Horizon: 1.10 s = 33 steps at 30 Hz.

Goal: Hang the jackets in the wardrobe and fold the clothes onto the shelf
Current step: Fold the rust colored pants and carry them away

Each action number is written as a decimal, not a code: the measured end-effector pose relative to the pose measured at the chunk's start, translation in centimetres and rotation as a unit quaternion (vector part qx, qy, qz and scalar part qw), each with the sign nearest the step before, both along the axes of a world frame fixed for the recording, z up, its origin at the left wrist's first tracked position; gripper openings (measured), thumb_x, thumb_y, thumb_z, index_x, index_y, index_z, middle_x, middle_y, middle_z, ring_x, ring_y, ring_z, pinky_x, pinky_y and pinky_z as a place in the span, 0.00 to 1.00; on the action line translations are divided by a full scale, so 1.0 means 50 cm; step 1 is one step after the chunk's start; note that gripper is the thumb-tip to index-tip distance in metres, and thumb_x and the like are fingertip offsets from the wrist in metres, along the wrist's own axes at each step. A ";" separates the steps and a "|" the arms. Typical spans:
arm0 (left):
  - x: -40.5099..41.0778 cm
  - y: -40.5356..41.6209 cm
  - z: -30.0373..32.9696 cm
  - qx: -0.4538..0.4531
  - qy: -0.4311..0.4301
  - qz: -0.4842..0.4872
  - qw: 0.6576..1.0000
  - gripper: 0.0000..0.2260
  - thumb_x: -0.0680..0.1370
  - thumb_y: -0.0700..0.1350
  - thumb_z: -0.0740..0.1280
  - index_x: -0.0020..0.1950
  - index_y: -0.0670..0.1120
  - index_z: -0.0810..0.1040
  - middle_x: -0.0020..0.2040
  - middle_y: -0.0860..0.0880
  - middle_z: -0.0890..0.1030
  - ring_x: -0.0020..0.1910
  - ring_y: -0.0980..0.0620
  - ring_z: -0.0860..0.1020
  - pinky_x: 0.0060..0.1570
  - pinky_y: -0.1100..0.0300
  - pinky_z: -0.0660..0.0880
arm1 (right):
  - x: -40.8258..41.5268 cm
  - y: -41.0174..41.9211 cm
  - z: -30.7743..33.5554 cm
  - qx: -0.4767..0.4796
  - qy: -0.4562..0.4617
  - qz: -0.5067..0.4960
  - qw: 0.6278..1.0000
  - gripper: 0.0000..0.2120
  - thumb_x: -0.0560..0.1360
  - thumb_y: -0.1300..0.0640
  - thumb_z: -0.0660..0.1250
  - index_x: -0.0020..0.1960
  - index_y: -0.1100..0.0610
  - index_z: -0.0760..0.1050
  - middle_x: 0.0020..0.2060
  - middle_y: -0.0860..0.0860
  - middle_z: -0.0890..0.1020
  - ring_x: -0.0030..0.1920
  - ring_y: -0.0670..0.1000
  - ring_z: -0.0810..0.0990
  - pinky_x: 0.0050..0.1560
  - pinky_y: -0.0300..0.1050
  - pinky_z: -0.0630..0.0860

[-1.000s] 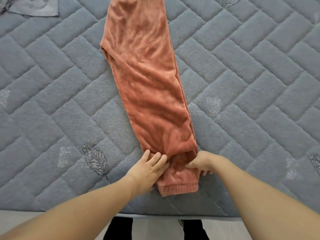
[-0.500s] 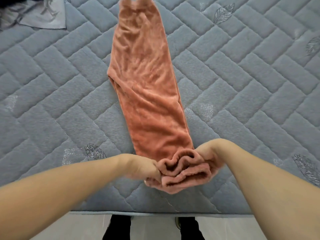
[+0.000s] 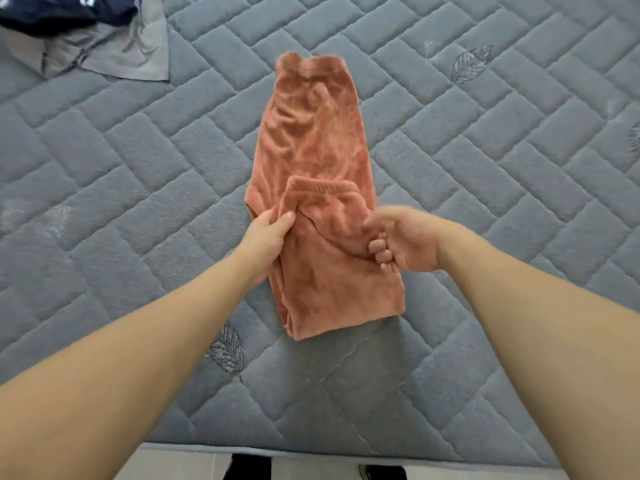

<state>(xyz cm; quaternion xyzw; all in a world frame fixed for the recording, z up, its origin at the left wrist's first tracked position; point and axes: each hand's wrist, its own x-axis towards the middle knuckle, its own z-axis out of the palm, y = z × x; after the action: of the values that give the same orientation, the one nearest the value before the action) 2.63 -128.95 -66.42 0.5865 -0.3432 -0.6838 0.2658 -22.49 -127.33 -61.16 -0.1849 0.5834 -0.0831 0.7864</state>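
A person's left hand is pinching the left edge of the orange fleece trousers, and the right hand is gripping the folded-over layer with curled fingers. The trousers are lying on a grey quilted mattress, cuff end doubled onto the middle. A grey garment and a dark garment are lying well apart at the far left. No writing is readable.
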 end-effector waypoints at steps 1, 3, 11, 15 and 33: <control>0.001 -0.014 -0.007 -0.020 -0.023 0.002 1.000 0.13 0.81 0.51 0.66 0.64 0.51 0.76 0.59 0.51 0.83 0.55 0.56 0.82 0.54 0.59 0.78 | 0.016 -0.013 -0.009 -0.042 0.085 0.069 0.993 0.10 0.71 0.47 0.70 0.44 0.52 0.73 0.33 0.48 0.71 0.32 0.47 0.68 0.37 0.41 0.68; 0.000 -0.041 -0.017 -0.037 -0.037 -0.011 0.999 0.16 0.78 0.53 0.69 0.65 0.53 0.73 0.58 0.54 0.81 0.53 0.60 0.81 0.47 0.66 0.77 | 0.045 -0.045 -0.028 -0.128 0.194 0.081 0.969 0.11 0.72 0.50 0.73 0.51 0.53 0.78 0.41 0.48 0.82 0.38 0.46 0.79 0.36 0.39 0.72; -0.077 -0.353 0.039 -0.200 -0.070 0.018 0.977 0.09 0.83 0.40 0.59 0.54 0.53 0.74 0.57 0.46 0.79 0.56 0.50 0.78 0.63 0.50 0.74 | 0.078 -0.287 -0.049 -0.328 0.141 -0.229 0.905 0.14 0.80 0.59 0.65 0.65 0.56 0.75 0.57 0.54 0.83 0.58 0.53 0.82 0.62 0.50 0.77; -0.119 -0.542 0.021 -0.222 -0.085 0.072 0.969 0.11 0.81 0.39 0.57 0.61 0.50 0.69 0.55 0.46 0.79 0.52 0.49 0.77 0.63 0.45 0.74 | 0.070 -0.467 -0.086 -0.452 0.249 -0.190 0.835 0.18 0.81 0.57 0.62 0.70 0.57 0.69 0.60 0.49 0.79 0.63 0.51 0.76 0.62 0.36 0.72; -0.130 -0.638 -0.241 -0.241 -0.475 -0.093 0.841 0.26 0.75 0.64 0.56 0.61 0.45 0.72 0.58 0.42 0.79 0.56 0.36 0.77 0.49 0.48 0.70 | 0.085 -0.532 -0.399 -0.453 0.628 0.026 0.632 0.30 0.76 0.41 0.54 0.68 0.61 0.71 0.58 0.59 0.76 0.52 0.62 0.74 0.53 0.56 0.67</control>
<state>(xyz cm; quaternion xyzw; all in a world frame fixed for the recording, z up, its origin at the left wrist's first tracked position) -3.86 -160.86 -78.48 0.7223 -0.6343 -0.2385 0.1382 -18.23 -153.91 -81.08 -0.5402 0.8205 -0.1803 0.0488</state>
